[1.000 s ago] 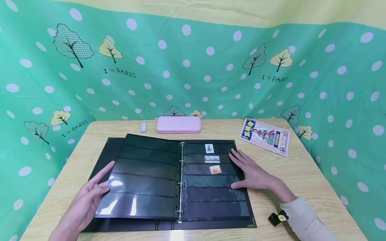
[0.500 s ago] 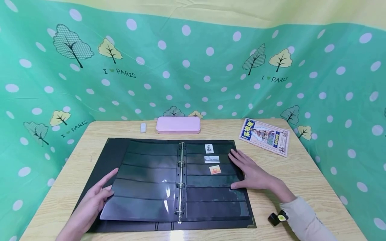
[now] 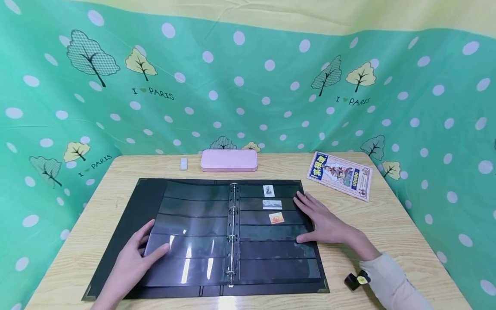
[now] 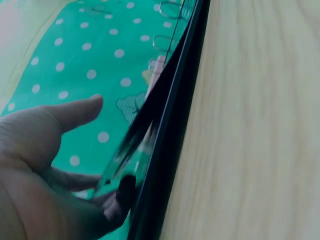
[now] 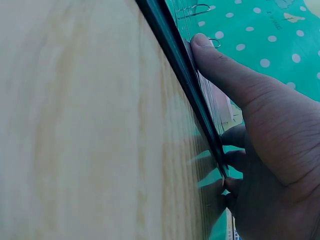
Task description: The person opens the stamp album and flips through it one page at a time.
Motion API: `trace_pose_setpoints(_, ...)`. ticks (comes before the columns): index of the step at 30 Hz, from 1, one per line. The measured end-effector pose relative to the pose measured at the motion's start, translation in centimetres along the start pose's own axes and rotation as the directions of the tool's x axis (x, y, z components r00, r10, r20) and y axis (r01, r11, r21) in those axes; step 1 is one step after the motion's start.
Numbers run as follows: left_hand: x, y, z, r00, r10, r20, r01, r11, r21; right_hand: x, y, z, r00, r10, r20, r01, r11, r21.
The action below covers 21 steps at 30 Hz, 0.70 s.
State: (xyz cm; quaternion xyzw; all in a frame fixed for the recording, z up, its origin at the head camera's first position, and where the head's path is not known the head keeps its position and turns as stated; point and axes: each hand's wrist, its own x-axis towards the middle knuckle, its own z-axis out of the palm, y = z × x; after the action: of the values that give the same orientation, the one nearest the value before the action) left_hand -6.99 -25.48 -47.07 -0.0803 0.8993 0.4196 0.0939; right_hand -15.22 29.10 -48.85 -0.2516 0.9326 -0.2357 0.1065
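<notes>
A black ring-binder stamp album (image 3: 133,206) lies spread on the table. My left hand (image 3: 129,262) is at the outer edge of its left page (image 3: 193,219), fingers by the edge and thumb over the sheet. In the left wrist view that thumb (image 4: 80,114) stands clear of the slightly raised page. My right hand (image 3: 327,221) rests on the outer edge of the right page (image 3: 275,271), fingers spread. On this page sit a small portrait stamp (image 3: 268,190), a wide grey stamp (image 3: 272,205) and an orange stamp (image 3: 277,218). Metal rings (image 3: 232,238) run between the pages.
Behind the album stand a pink case (image 3: 229,160) and a small white block (image 3: 184,163). A printed booklet (image 3: 341,175) lies at the back right. A black object (image 3: 352,281) sits beside the right sleeve (image 3: 393,280). Polka-dot cloth (image 3: 248,94) surrounds the table.
The left page has come down flatter onto the left side of the album. My left hand has moved right with it, and its thumb has come over the page. My right hand stays put.
</notes>
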Motion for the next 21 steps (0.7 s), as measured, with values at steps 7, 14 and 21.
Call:
trace_pose_setpoints(7,0.6,0.0,0.7,0.999,0.036,0.028,-0.04,0.987,0.157,-0.1,0.1,-0.1,1.0,-0.006,0.002,0.006,1.0,0.001)
trace_pose_setpoints(14,0.6,-0.6,1.7,0.994,0.102,0.044,-0.109,0.972,0.208,0.0,0.1,0.0,1.0,-0.012,-0.001,0.012,1.0,0.002)
trace_pose_setpoints(21,-0.1,-1.3,3.8,0.971,0.237,0.028,-0.237,0.939,0.248,0.0,0.1,0.0,1.0,-0.012,-0.009,0.012,1.0,0.004)
